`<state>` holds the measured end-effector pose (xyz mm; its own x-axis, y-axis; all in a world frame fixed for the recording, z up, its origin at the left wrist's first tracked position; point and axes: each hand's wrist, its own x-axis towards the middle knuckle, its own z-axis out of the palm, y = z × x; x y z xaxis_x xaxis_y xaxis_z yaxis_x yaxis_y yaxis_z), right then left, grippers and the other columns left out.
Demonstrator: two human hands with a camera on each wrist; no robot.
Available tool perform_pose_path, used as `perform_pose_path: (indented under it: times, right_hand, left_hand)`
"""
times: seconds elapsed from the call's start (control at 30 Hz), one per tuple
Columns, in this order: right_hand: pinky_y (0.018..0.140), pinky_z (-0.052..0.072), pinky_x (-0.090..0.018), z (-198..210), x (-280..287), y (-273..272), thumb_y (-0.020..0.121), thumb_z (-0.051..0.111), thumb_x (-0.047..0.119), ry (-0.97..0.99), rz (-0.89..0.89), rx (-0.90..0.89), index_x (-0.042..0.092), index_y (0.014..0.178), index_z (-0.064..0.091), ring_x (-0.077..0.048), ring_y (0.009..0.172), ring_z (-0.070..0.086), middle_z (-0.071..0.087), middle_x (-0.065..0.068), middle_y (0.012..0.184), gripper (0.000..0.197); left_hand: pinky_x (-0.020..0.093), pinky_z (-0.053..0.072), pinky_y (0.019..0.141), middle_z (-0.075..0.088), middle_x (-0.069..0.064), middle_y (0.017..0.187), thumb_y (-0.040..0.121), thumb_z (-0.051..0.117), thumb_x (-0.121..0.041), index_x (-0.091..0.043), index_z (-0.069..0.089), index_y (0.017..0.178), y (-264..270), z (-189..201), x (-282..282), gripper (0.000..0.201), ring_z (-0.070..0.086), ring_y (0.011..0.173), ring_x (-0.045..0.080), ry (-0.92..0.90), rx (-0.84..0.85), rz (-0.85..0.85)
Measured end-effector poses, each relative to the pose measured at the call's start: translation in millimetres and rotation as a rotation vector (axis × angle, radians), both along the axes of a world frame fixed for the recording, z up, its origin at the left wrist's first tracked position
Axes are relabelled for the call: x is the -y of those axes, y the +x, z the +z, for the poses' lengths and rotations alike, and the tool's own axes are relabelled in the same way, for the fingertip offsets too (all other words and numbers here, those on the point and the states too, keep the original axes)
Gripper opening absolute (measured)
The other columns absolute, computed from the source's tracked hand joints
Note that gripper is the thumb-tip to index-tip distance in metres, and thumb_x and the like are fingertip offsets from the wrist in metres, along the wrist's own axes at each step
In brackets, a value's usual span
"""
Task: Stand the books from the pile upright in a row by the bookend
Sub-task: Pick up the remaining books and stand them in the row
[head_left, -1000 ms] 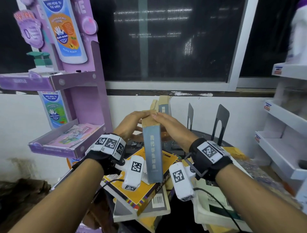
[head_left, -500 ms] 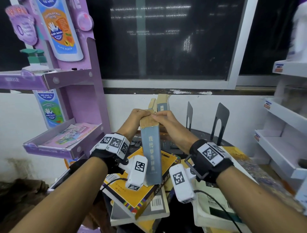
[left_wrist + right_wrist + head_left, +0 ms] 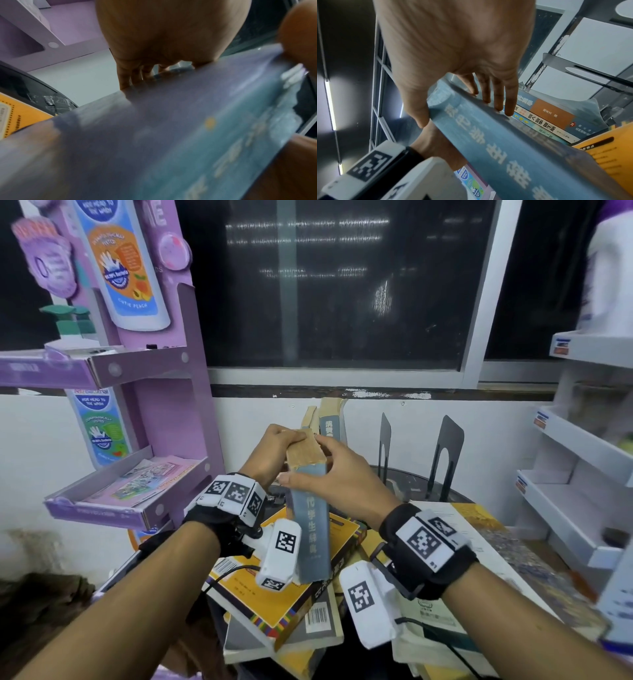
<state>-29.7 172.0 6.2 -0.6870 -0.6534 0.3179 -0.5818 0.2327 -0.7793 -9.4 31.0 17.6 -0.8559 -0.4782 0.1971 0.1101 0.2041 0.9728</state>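
A thick blue-grey book (image 3: 310, 522) is held upright between both hands, spine toward the person, above the pile of books (image 3: 284, 604). It is gripped near its top by the left hand (image 3: 270, 450), whose fingers are curled over the yellowed page edge on the left side. On the right it is clasped by the right hand (image 3: 337, 474), with the thumb laid across the spine and the fingers set against the far cover, as is seen from the right wrist, where the fingers (image 3: 498, 94) are pressed along the cover edge. The book's lower end is seen just above a yellow book (image 3: 274, 590) lying on top of the pile; whether the two touch cannot be told. Behind the hands, several books (image 3: 329, 419) are already stood upright, leaning slightly. To their right two black metal bookends (image 3: 445, 453) are stood on a dark round table (image 3: 407, 484). A purple display stand (image 3: 164, 419) is seen at the left.
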Motion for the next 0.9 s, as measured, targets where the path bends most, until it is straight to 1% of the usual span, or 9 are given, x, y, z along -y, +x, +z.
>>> perform_pose_path:
  times: [0.1,0.17,0.3,0.37,0.57,0.63,0.7,0.8,0.9]
  right_hand:
    - [0.075,0.045,-0.018,7.3,-9.5,1.6,0.075,0.076,0.041,-0.014,0.015,0.057,0.029,0.131,0.045,0.001,0.095,0.055,0.057,0.016,0.108,0.065]
    - [0.068,0.04,-0.015,11.5,-14.4,-0.5,0.077,0.074,0.035,-0.012,0.036,0.081,0.027,0.131,0.045,0.004,0.091,0.052,0.053,0.014,0.106,0.062]
    - [0.079,0.043,-0.021,21.4,-20.3,-8.8,0.062,0.072,0.036,0.009,0.043,0.105,0.031,0.125,0.055,-0.007,0.101,0.056,0.058,0.007,0.115,0.065]
    - [0.078,0.041,-0.022,24.7,-23.3,-12.7,0.059,0.067,0.035,0.017,0.068,0.125,0.032,0.123,0.058,-0.009,0.103,0.057,0.06,0.006,0.115,0.065]
    - [0.078,0.041,-0.019,30.9,-30.1,-11.8,0.065,0.064,0.028,0.045,0.101,0.13,0.03,0.123,0.062,-0.004,0.097,0.056,0.062,0.01,0.105,0.058]
    - [0.077,0.044,-0.026,31.7,-30.4,-8.8,0.074,0.069,0.021,0.053,0.068,0.08,0.023,0.12,0.064,-0.009,0.089,0.056,0.06,0.003,0.097,0.046]
    - [0.079,0.045,-0.033,30.2,-27.3,-8.2,0.076,0.07,0.018,0.068,0.012,-0.012,0.019,0.121,0.063,-0.016,0.094,0.057,0.061,-0.005,0.103,0.045]
    - [0.08,0.044,-0.023,24.2,-24.5,-7.8,0.075,0.071,0.025,0.092,-0.098,-0.129,0.022,0.13,0.055,-0.013,0.103,0.056,0.059,0.004,0.119,0.058]
    - [0.078,0.046,-0.024,19.6,-24.5,-2.4,0.077,0.067,0.026,0.07,-0.136,-0.2,0.021,0.127,0.057,-0.014,0.095,0.058,0.063,0.003,0.11,0.051]
  left_hand:
    - [0.024,0.042,0.057,0.054,0.002,0.068,0.095,0.051,-0.015,-0.009,0.052,0.078,7.3,2.7,-5.1,0.018,0.053,0.059,0.012,0.041,-0.009,0.008]
    - [0.025,0.042,0.062,0.057,0.002,0.066,0.095,0.05,-0.014,-0.009,0.06,0.076,11.1,4.5,-7.5,0.022,0.053,0.059,0.011,0.069,0.001,-0.016]
    - [0.024,0.045,0.067,0.064,-0.004,0.079,0.092,0.055,-0.021,-0.017,0.067,0.089,15.8,8.3,-7.1,0.013,0.058,0.074,0.012,0.112,0.055,0.012]
    - [0.024,0.046,0.067,0.066,-0.006,0.086,0.089,0.059,-0.022,-0.019,0.069,0.094,15.9,8.7,-4.6,0.012,0.059,0.078,0.01,0.105,0.06,0.036]
    - [0.029,0.047,0.083,0.069,-0.004,0.099,0.085,0.063,-0.024,-0.024,0.073,0.088,11.5,2.4,-3.5,0.01,0.061,0.089,0.01,0.151,0.034,0.088]
    - [0.027,0.047,0.079,0.071,-0.003,0.099,0.084,0.064,-0.024,-0.022,0.073,0.088,8.5,-1.3,-4.8,0.011,0.062,0.091,0.01,0.197,0.009,0.092]
    - [0.027,0.045,0.077,0.071,-0.002,0.1,0.083,0.064,-0.023,-0.019,0.074,0.091,5.7,-4.0,-6.7,0.013,0.062,0.09,0.01,0.225,-0.017,0.083]
    - [0.027,0.044,0.077,0.072,-0.002,0.099,0.082,0.064,-0.024,-0.017,0.075,0.095,0.1,-7.0,-7.2,0.018,0.062,0.092,0.013,0.239,-0.041,0.081]
    - [0.026,0.045,0.073,0.071,-0.003,0.084,0.084,0.064,-0.023,-0.019,0.074,0.083,-2.6,-9.6,-5.5,0.011,0.062,0.081,0.012,0.257,-0.061,0.132]
